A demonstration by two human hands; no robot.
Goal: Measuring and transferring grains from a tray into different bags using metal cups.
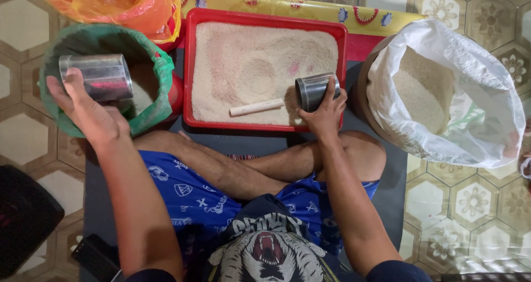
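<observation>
My left hand (88, 113) grips a shiny metal cup (98, 76) on its side over a green-lined bag of rice (66, 49). My right hand (325, 113) holds a second metal cup (313, 90) tipped sideways into the rice at the front right of a red tray (188, 66). A short pale wooden stick (256, 107) lies on the rice in the tray, just left of that cup. The rice in the tray shows a shallow round hollow near its middle.
A big white sack of rice (475, 77) stands open at the right. An orange plastic bag (138, 8) sits at the top left. My crossed legs in blue shorts rest on a dark mat (395, 188) over patterned floor tiles.
</observation>
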